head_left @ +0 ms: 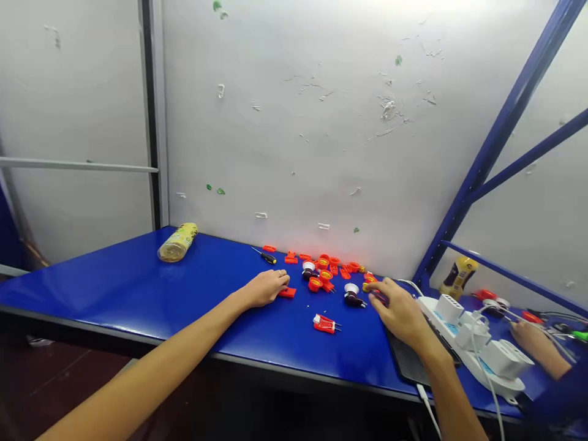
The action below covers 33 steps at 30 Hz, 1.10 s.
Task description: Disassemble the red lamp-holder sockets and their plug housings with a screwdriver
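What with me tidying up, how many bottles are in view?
2: one yellow-labelled bottle lying at left, one yellow bottle beyond the blue rail at right. Others may be hidden.

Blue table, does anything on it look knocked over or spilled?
The yellow-labelled bottle lies on its side near the far left corner of the blue table; bottles usually stand upright. No spill shows around it.

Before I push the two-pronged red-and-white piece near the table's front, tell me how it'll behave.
The red-and-white piece lies flat, so it would probably slide rather than roll. Its plastic-looking body is likely stiff and light. The thin prongs stick out and might bend.
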Tool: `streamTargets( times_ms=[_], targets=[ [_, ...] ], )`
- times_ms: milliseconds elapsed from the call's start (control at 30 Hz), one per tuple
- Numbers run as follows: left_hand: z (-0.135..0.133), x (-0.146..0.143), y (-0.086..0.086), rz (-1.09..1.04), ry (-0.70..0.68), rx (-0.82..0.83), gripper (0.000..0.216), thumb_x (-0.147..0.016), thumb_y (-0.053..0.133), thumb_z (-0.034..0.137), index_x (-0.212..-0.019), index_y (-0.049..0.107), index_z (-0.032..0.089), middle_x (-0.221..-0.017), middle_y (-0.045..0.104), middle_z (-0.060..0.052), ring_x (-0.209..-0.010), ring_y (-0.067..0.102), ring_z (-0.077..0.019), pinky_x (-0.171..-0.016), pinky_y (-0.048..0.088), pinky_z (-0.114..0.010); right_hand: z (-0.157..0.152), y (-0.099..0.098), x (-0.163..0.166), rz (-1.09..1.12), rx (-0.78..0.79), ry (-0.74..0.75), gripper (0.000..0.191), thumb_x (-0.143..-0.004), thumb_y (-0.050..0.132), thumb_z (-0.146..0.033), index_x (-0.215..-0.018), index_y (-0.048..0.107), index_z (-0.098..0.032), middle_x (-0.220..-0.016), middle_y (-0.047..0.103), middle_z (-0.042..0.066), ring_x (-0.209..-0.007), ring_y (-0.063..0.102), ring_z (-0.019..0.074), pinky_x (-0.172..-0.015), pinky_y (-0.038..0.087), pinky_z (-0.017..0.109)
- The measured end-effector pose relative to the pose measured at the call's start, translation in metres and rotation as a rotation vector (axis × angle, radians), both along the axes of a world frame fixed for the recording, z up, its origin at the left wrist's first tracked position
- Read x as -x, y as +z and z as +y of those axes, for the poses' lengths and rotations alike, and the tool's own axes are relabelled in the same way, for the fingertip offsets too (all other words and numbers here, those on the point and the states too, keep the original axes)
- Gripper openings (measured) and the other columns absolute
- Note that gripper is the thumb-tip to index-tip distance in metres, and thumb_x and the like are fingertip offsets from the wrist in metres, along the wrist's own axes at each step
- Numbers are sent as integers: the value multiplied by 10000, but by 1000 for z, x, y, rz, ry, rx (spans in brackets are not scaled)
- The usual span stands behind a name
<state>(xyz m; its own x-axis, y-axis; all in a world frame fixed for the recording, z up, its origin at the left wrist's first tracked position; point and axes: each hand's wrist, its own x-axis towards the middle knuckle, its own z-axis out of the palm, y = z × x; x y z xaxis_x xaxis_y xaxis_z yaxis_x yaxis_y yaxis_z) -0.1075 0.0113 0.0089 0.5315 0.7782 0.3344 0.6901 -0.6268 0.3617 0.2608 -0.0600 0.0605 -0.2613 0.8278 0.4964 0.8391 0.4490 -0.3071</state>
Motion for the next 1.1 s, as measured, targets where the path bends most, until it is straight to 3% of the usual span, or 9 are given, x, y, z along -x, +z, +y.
streamTargets(
  times_ms=[67,167,233,333,433,633,800,900,1100],
  targets=[
    [0,-1,-1,54,-4,-62,294,-993,622,340,-1231,615,166,-1243,634,-96,-1057,652,-235,-903,573,-444,-20,-15,-37,-25,-21,-49,320,-958,589,-334,-1251,621,-209,-1221,651,79,-1099,634,236,-939,523,460],
    [-1,-3,-1,103,2,-136,288,-994,621,339,-1224,618,164,-1233,638,-94,-1049,655,-232,-899,574,-441,-43,-48,-81,-65,-24,-99,418,-867,482,-298,-1231,684,-272,-1038,719,65,-913,708,246,-817,575,426],
    [-2,-4,-1,121,10,-172,279,-996,618,339,-1215,622,166,-1222,642,-92,-1037,657,-227,-893,576,-435,-52,-70,-101,-82,-36,-131,448,-819,526,-365,-1221,713,-295,-1151,724,87,-1069,699,314,-877,575,472],
    [-3,-3,1,137,29,-209,274,-997,617,339,-1207,625,163,-1204,649,-89,-1017,662,-221,-881,580,-427,-58,-97,-116,-79,-46,-162,474,-851,563,-523,-1248,713,-311,-1237,709,118,-1184,654,372,-898,578,507],
    [-3,-3,1,145,63,-227,274,-997,617,339,-1206,624,162,-1199,650,-88,-1011,664,-219,-876,582,-424,-60,-112,-117,-58,-55,-192,487,-897,527,-609,-1253,710,-332,-1188,725,113,-1202,644,375,-894,581,500],
    [1,-3,1,123,91,-256,277,-996,618,341,-1205,623,160,-1193,651,-87,-1005,665,-219,-870,583,-422,-61,-112,-109,1,-66,-230,466,-882,565,-640,-1196,730,-338,-1156,724,94,-1208,637,377,-886,574,480],
    [-8,-6,8,79,24,-321,280,-992,623,340,-1204,624,157,-1207,647,-89,-1040,656,-232,-904,568,-447,-63,-107,-106,116,-96,-211,441,-871,586,-605,-1170,709,-306,-975,726,66,-911,725,296,-675,591,362],
    [-21,-15,13,44,-29,-383,281,-992,620,344,-1208,624,165,-1254,628,-96,-1106,631,-250,-962,536,-481,-67,-108,-102,205,-131,-203,398,-888,583,-559,-1145,678,-270,-910,692,55,-774,699,250,-563,554,313],
    [-47,-49,13,126,-268,-425,277,-987,608,402,-1139,644,173,-1189,652,-85,-1078,629,-240,-998,495,-489,-73,-98,-104,319,-252,-160,254,-894,621,-489,-980,685,-258,-815,586,20,-614,582,165,-519,517,268]
  ],
)
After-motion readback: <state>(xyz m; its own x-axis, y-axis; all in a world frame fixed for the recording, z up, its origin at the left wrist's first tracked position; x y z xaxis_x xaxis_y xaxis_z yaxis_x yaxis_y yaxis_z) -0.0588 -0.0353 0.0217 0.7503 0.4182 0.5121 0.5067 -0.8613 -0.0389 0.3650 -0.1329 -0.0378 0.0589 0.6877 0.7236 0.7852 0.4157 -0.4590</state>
